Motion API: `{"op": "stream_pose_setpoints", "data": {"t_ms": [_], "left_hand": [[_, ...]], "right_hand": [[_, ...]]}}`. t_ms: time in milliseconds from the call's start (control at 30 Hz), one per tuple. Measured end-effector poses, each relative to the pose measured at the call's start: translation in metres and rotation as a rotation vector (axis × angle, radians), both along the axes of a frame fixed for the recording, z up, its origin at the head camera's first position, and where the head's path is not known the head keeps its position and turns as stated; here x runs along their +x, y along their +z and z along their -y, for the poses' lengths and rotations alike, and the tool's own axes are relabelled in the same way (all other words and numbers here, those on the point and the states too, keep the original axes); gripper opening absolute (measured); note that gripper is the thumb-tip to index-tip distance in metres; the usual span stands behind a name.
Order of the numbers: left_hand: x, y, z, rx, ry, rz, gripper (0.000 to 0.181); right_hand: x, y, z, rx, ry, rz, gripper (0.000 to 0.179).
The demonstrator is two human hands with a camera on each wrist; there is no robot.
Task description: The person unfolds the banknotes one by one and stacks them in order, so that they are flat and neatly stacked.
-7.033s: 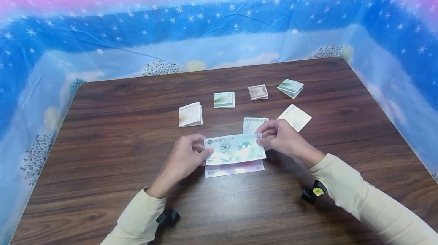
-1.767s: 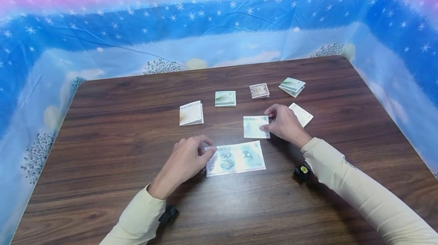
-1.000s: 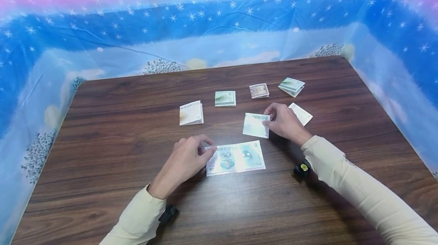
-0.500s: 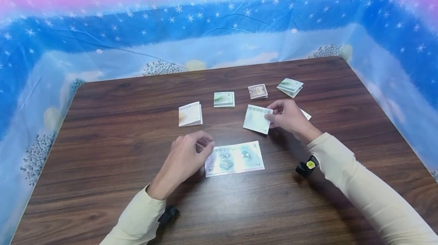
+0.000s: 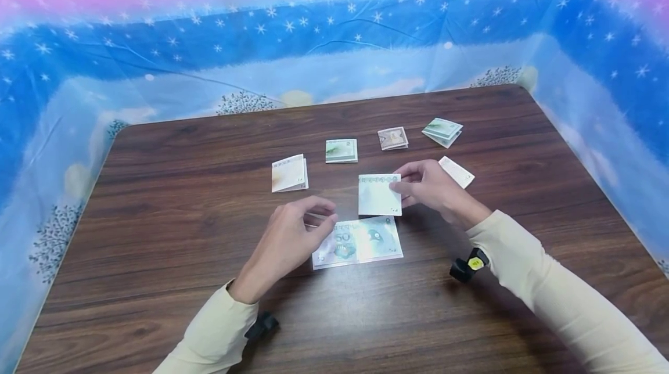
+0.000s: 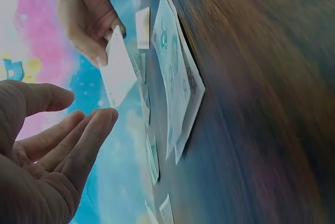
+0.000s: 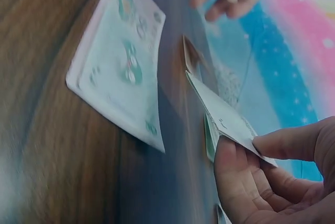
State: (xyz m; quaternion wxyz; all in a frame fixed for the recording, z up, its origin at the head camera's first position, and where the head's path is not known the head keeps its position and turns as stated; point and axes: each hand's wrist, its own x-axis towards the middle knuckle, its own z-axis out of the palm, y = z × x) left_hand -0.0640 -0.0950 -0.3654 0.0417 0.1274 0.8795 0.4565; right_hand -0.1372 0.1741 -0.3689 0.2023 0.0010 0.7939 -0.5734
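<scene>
My right hand (image 5: 436,191) pinches a folded pale banknote (image 5: 376,197) by its right edge, thumb on top. In the right wrist view this folded banknote (image 7: 225,111) is off the table, its layers slightly parted. Just left of it hovers my left hand (image 5: 290,232), holding nothing. Thumb and fingers of the left hand (image 6: 52,166) stand apart in the left wrist view. Below both hands an unfolded green 50 banknote (image 5: 378,243) lies flat on the table, a faint crease across its middle. Another banknote (image 6: 194,85) lies under it, mostly covered.
Farther back on the brown wooden table (image 5: 183,211) lie several folded banknotes: a pale one (image 5: 288,173), a green one (image 5: 341,151), a brown one (image 5: 392,138), a second green one (image 5: 442,131) and a white one (image 5: 457,172). A snowflake-printed cloth (image 5: 313,31) surrounds the table.
Earlier both hands held the 50 banknote over a pink 100 banknote; it now lies on top. My right hand has lifted the folded banknote and carried it left. My left hand has let go.
</scene>
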Motion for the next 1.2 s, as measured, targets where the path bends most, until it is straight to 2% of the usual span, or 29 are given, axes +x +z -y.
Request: {"op": "stream_pose_setpoints", "data": {"t_ms": [100,300,500,767,933,1067,1200], "left_hand": [[0.001,0.001,-0.004,0.023,-0.021,0.003,0.020],[0.001,0.001,-0.010,0.031,-0.056,0.011,0.021],[0.002,-0.002,-0.014,-0.006,-0.061,-0.008,0.027],[0.002,-0.005,-0.017,0.019,-0.066,0.013,0.034],[0.003,-0.005,-0.019,0.074,-0.071,0.036,0.045],[0.003,-0.005,-0.021,0.085,-0.074,0.053,0.050],[0.002,-0.005,-0.021,0.082,-0.077,0.039,0.052]], "right_hand": [[0.005,-0.001,0.007,-0.038,0.020,0.007,0.026],[0.014,0.000,0.019,-0.041,0.043,0.014,0.026],[0.020,0.001,0.028,-0.067,0.070,0.022,0.027],[0.025,0.005,0.034,-0.088,0.110,0.023,0.032],[0.027,0.006,0.040,-0.138,0.132,0.049,0.033],[0.029,0.007,0.044,-0.181,0.134,0.079,0.034],[0.030,0.009,0.046,-0.239,0.135,0.110,0.038]]}}
